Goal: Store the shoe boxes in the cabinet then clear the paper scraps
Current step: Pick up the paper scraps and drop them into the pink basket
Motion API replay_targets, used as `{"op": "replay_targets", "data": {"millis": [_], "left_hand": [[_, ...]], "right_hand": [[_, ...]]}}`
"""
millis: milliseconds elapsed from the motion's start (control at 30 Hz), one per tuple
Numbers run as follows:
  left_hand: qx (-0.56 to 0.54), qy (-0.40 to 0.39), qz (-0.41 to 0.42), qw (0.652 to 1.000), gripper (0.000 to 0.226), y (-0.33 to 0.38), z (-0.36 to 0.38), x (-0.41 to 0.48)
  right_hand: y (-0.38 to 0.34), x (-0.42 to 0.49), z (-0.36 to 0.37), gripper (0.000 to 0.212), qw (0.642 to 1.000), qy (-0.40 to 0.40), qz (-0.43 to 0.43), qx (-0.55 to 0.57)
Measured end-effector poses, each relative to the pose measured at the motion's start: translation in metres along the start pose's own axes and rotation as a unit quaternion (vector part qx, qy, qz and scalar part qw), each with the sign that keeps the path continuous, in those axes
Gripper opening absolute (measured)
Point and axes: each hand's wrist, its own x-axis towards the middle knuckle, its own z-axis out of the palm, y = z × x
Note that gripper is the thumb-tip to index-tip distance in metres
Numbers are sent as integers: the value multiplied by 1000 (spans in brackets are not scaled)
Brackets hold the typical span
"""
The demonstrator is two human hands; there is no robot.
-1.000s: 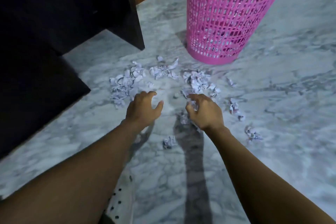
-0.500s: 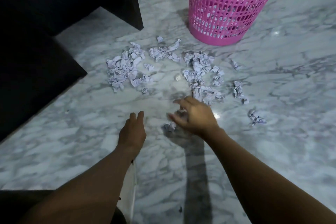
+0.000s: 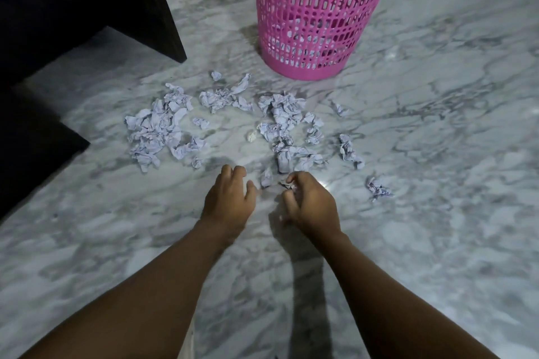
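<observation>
Several crumpled pale paper scraps (image 3: 157,131) lie scattered on the marble floor, in a left heap, a middle cluster (image 3: 283,114) and loose pieces to the right (image 3: 377,188). My right hand (image 3: 309,201) is curled around a small paper scrap just below the middle cluster. My left hand (image 3: 230,198) hovers beside it with fingers bent and apart, holding nothing; a small scrap (image 3: 266,178) lies between the two hands. No shoe boxes are in view.
A pink plastic mesh basket (image 3: 315,9) stands upright on the floor beyond the scraps. A dark cabinet (image 3: 73,9) fills the upper left, its corner reaching toward the left heap. Marble floor (image 3: 437,242) spreads to the right and front.
My right hand has closed on a scrap near the middle cluster. My left hand has moved forward and right, close to the right hand.
</observation>
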Motion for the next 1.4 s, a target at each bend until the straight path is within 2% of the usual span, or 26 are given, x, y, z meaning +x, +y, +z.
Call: {"op": "replay_targets", "data": {"millis": [100,200,300,367,467,567,667,733,833,933,1033,1167,1267,1400], "left_hand": [[26,-53,-11,998,70,27,17,7],[42,-78,-22,996,112,53,34,13],[86,-50,-37,994,124,66,49,20],[119,-7,-35,992,113,68,59,22],[147,56,-6,988,81,61,73,24],[144,97,41,984,50,52,80,23],[148,117,62,980,25,44,81,24],[114,118,60,985,23,38,82,25],[72,114,82,988,33,33,81,32],[21,172,85,981,28,44,72,47],[12,187,118,975,26,64,66,67],[50,134,142,979,27,81,75,81],[75,101,149,981,34,79,83,83],[40,64,167,983,46,72,85,84]], "right_hand": [[23,6,-17,30,992,115,45,-23],[51,15,-39,28,974,188,68,-105],[77,21,-59,25,960,225,107,-131],[93,24,-66,26,963,212,135,-99],[112,26,-67,31,968,161,174,-77],[120,21,-59,37,981,127,123,-80],[124,18,-50,32,982,142,98,-77],[123,19,-48,38,981,148,113,-53],[118,36,-54,39,975,177,134,-2],[111,67,-63,41,976,194,97,25],[105,90,-59,38,990,141,29,5],[107,100,-43,38,992,27,-90,-84],[108,94,-34,43,990,15,-102,-101],[111,90,-33,47,989,1,-118,-94]]}}
